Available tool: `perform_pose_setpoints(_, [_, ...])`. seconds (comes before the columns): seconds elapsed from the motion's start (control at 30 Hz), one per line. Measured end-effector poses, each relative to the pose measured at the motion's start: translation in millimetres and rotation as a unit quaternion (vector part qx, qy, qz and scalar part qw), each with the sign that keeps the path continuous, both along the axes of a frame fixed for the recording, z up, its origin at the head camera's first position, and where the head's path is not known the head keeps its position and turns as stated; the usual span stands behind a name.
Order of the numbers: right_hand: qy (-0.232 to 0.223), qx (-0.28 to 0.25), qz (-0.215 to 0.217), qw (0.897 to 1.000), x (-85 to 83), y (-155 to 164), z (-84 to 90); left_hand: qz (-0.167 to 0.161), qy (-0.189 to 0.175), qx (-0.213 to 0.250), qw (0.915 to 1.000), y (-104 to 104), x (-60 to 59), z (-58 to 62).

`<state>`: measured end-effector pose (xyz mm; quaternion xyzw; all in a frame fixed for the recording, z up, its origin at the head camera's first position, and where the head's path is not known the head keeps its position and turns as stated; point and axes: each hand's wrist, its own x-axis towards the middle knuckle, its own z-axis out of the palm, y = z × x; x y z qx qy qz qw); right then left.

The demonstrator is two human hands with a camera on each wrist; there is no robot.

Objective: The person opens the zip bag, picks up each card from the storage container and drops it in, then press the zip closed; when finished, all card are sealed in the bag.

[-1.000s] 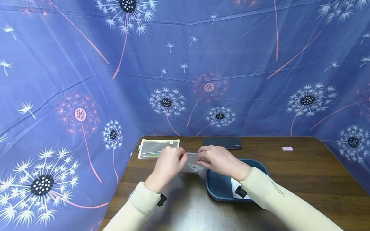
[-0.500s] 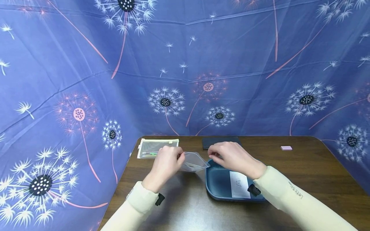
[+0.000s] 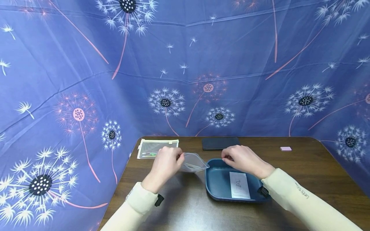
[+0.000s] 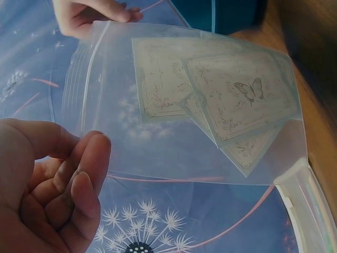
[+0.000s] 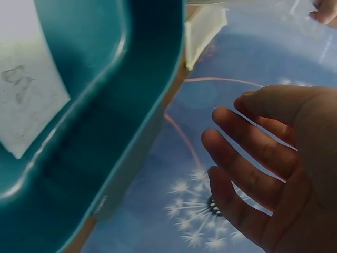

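Right hand (image 3: 244,159) has let go of the bag (image 3: 194,162) and drawn off to the right; it now hovers over the far rim of the tray (image 3: 215,189), apart from the bag. Fingers loosely bent, holding nothing; the right wrist view shows them relaxed and spread.

Left hand (image 3: 165,164) has stayed put. It pinches the bag by its left edge, keeping it lifted off the table (image 3: 303,173). Bag runs rightward from that hand, its far corner just reaching the tray's near-left rim.

Bag: clear, zip-top. The left wrist view shows several pale cards (image 4: 221,100) inside, overlapping, with ornate borders; the top one carries a butterfly print. Whether the zip is sealed cannot be told.

Tray: dark teal, rounded corners, directly below and toward the body from the right hand. One white card (image 3: 239,184) lies flat inside it with a small dark print, close beside the right wrist.

Pouch (image 3: 157,147): mesh, cream-edged, lying flat beyond the left hand. Something green shows through the mesh; too small to identify.

Dark flat case (image 3: 221,143) beyond the right hand, near the table's back edge. Small pink block (image 3: 285,149) well off to that hand's right.
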<state>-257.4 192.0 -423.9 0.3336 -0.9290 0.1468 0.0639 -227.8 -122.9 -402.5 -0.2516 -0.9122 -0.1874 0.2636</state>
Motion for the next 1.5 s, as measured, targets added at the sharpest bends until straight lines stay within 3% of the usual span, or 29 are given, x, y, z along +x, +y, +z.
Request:
perform_pose_setpoints(0.67, [-0.051, 0.064, -0.012, 0.997, -3.4, 17.7, -43.9, -0.003, -0.001, 0.001, 1.0, -2.3, 2.3, -2.2])
perform_pose_setpoints(1.13, [-0.14, 0.156, -0.041, 0.977, 2.9, 12.6, -59.4, -0.01, 0.002, 0.007, 0.9999, -0.9, 2.1, 0.4])
perform_pose_setpoints(1.5, [-0.134, 0.204, -0.053, 0.968, 7.7, 15.8, -65.2, -0.014, -0.012, 0.01, 0.9998, 0.9, 3.3, 3.4])
